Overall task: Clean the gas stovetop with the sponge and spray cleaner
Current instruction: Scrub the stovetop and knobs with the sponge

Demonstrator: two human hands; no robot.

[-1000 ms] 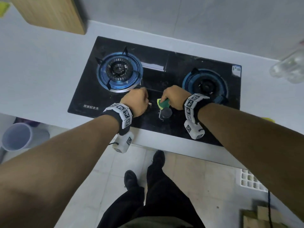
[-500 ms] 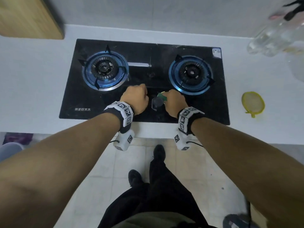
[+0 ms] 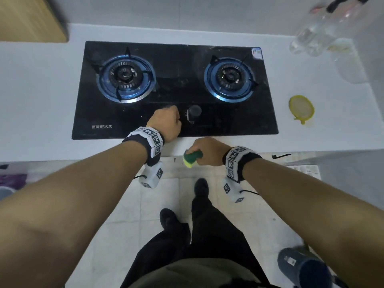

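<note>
Black glass gas stovetop (image 3: 176, 65) set into a white counter (image 3: 41, 90), with a blue-ringed left burner (image 3: 125, 77) and right burner (image 3: 230, 79). The left hand (image 3: 165, 124) rests on the near middle of the glass, fingers curled under; what they close on cannot be told. Just right of it stands a round control knob (image 3: 193, 114). The right hand (image 3: 207, 150) hovers at the near counter edge, off the glass, gripping a green-and-yellow sponge (image 3: 192, 157). A clear spray bottle (image 3: 318, 36), blurred, stands at the far right of the counter; a yellow round strainer (image 3: 301, 109) lies right of the stovetop
</note>
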